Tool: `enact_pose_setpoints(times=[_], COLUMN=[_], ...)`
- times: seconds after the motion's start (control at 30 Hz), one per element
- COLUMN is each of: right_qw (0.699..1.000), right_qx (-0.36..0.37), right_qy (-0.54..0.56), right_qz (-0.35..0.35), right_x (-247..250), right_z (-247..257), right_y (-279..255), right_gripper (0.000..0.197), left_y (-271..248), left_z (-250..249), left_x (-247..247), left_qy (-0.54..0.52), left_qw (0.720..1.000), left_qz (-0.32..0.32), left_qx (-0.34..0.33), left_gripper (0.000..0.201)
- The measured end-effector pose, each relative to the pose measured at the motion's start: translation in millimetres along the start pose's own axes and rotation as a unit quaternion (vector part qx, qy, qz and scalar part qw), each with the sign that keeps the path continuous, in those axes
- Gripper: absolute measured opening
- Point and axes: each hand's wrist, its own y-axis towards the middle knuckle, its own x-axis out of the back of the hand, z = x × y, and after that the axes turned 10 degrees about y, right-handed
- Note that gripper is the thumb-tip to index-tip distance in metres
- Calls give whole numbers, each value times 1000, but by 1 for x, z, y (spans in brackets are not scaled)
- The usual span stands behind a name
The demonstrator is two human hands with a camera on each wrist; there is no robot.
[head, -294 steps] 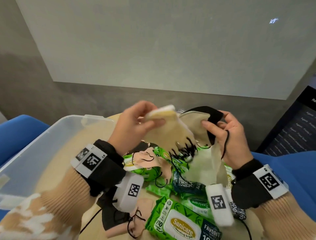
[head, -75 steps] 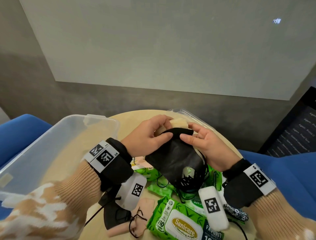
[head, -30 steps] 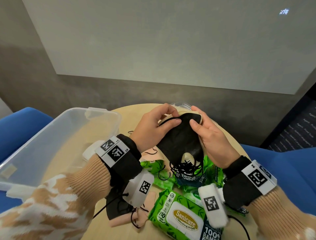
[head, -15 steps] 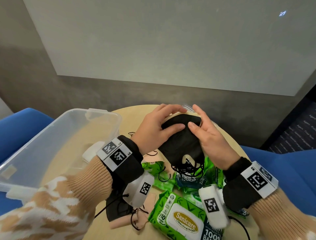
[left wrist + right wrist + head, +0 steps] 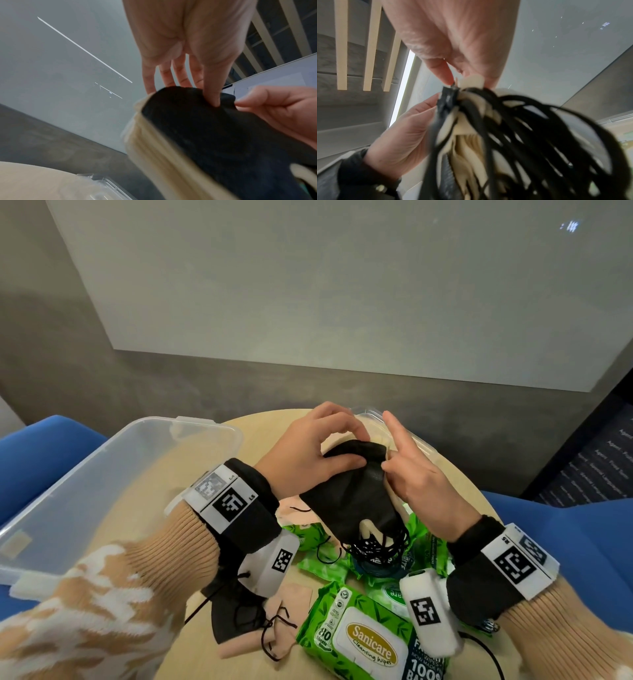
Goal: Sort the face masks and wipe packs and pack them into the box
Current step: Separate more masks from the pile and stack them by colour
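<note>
Both hands hold one stack of face masks [image 5: 356, 501] above the table, a black mask on the outside and beige ones inside. Its black ear loops [image 5: 376, 546] hang in a tangle at the bottom. My left hand [image 5: 359, 449] grips the stack's top edge, thumb on the black mask [image 5: 205, 135] and fingers [image 5: 171, 75] behind. My right hand [image 5: 388, 463] pinches the right edge with its index finger stretched upward; the right wrist view shows that pinch [image 5: 465, 81] above the loops [image 5: 530, 135]. Green wipe packs [image 5: 370, 642] lie under the hands. The clear plastic box [image 5: 102, 474] stands at the left.
A black mask and a pink mask [image 5: 246, 625] lie at the table's near edge, under my left wrist. A clear lid [image 5: 421, 446] lies behind the hands. Blue seats [image 5: 565, 542] flank the round wooden table [image 5: 260, 433]. A grey wall rises behind.
The loose beige masks from before are now gathered under the black one. In the last second the stack stayed in place; my right index finger lifted off its top edge.
</note>
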Motion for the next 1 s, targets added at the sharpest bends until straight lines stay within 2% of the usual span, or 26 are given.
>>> enact_pose_setpoints(times=[0.07, 0.13, 0.2, 0.37, 0.47, 0.6, 0.73, 0.83, 1.0], right_qw=[1000, 998, 996, 977, 975, 967, 975, 986, 995], right_qx=[-15, -24, -31, -58, -50, -43, -50, -33, -13], right_qy=[25, 49, 84, 206, 216, 251, 215, 156, 89], right_qz=[-11, -11, -25, -16, 11, 12, -26, -45, -32], right_x=[2, 2, -1, -2, 1, 3, -1, -3, -5], right_z=[-2, 0, 3, 2, 1, 4, 6, 5, 9], right_y=[1, 1, 1, 1, 1, 2, 3, 3, -2], right_gripper=[71, 66, 59, 68, 72, 73, 57, 57, 53], left_y=[1, 2, 1, -3, -4, -4, -4, -5, -6], left_z=[1, 2, 3, 6, 7, 8, 8, 9, 7], left_x=[2, 2, 0, -7, -9, -7, -7, -8, -10], left_qy=[-1, -8, -20, -38, -52, -74, -67, -75, -95], left_qw=[1000, 999, 1000, 999, 998, 997, 997, 996, 995], left_qz=[22, 29, 13, -19, -20, -21, -23, -31, -11], left_qx=[5, 11, 12, -11, -18, -28, -43, -48, 33], left_gripper=[19, 17, 12, 7, 6, 7, 5, 13, 13])
